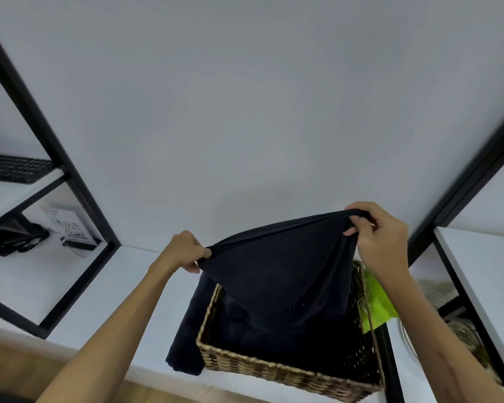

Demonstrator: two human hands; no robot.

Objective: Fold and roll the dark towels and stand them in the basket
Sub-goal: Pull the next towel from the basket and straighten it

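Both hands up over the basket (288, 370), stretching one dark towel (277, 274) between them by its top edge.

Left hand (184, 251): grip pinched tight on the towel's left corner, fingers curled round the bunched fabric. Right hand (381, 237): grip pinching the right corner, held higher than the left, thumb under and fingers over the edge. Top edge is taut and slopes up to the right.

Towel hangs down from that edge in a loose triangle; its lower part drops into the basket. Can't tell where it ends against the other dark cloth inside.

Basket: woven wicker, rectangular, sitting on the white table (146, 303) near its front edge. Inside there is more dark fabric, rounded shapes that look like rolled towels, detail too dark to count. A second towel (186, 330) drapes over the basket's left rim and hangs down the outside onto the table.

Green cloth (378, 303) just beside the basket's right rim, partly behind the right forearm.

Black-framed shelf (79, 205) left of the table: keyboard (15, 168) on the upper level, black bag (9, 238) and a QR-code card (67, 228) below. Glassware (437, 289) at far right, blurred.
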